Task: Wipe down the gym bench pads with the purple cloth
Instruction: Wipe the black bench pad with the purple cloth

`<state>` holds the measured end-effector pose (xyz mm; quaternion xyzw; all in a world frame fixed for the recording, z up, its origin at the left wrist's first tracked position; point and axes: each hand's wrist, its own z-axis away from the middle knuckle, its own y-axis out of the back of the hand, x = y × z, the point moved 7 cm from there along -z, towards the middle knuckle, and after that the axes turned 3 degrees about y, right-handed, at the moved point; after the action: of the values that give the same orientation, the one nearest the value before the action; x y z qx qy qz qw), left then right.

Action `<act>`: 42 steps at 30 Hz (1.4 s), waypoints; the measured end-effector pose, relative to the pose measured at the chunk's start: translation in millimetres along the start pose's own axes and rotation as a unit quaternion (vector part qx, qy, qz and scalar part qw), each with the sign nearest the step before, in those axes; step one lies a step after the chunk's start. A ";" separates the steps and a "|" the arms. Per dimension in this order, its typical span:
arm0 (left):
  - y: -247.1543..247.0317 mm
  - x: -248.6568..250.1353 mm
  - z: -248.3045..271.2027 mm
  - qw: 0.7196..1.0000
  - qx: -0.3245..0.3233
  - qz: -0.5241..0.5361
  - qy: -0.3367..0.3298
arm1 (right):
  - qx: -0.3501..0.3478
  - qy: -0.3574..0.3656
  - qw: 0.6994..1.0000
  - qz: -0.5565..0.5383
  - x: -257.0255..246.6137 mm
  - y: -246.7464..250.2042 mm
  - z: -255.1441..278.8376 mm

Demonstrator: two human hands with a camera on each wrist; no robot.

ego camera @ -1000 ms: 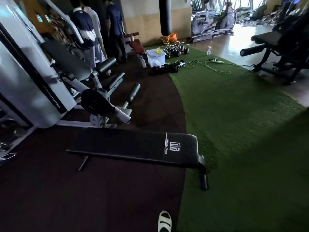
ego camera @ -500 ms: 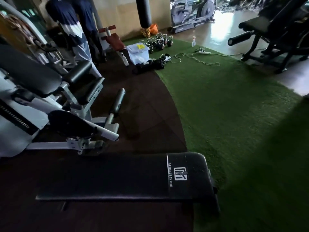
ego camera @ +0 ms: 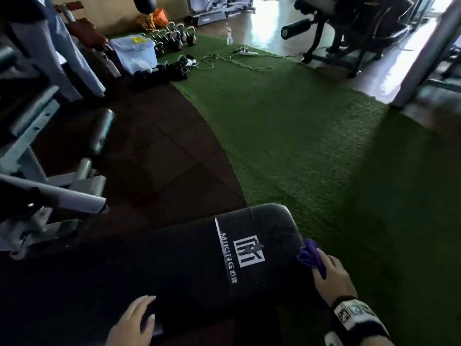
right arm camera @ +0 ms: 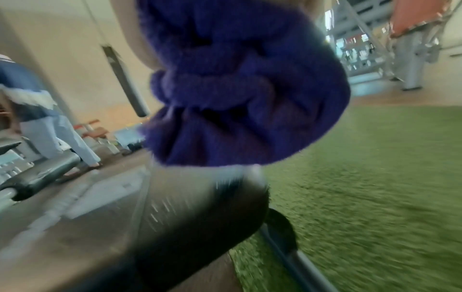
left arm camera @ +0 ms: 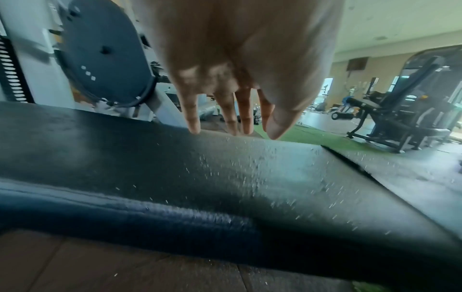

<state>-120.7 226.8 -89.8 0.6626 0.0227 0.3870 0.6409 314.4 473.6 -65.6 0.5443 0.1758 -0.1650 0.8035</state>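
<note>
The black flat bench pad with a white logo lies across the bottom of the head view. My right hand grips the bunched purple cloth at the pad's right end, at its edge. In the right wrist view the cloth fills the upper middle, just above the pad. My left hand is over the pad's near edge with straight fingers. The left wrist view shows its fingertips close above the speckled pad, holding nothing.
A white weight machine with black pads stands at left. Green turf lies to the right. Far back are kettlebells, a clear bin, a spray bottle, cables and another bench machine. A person's legs stand at upper left.
The camera has come closer to the flat bench and lower. Both hands have come into view: the right with the purple cloth at the pad's right end, the left over its near edge.
</note>
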 end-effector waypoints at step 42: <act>-81.8 -52.4 -35.2 0.981 0.145 -0.088 -0.096 | 0.103 0.412 0.888 0.174 -27.0 -134.4 3.5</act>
<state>-138.3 243.0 -190.3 0.7779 0.0746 0.2564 0.5688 229.5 424.8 -161.6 0.6647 0.3758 0.1996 0.6141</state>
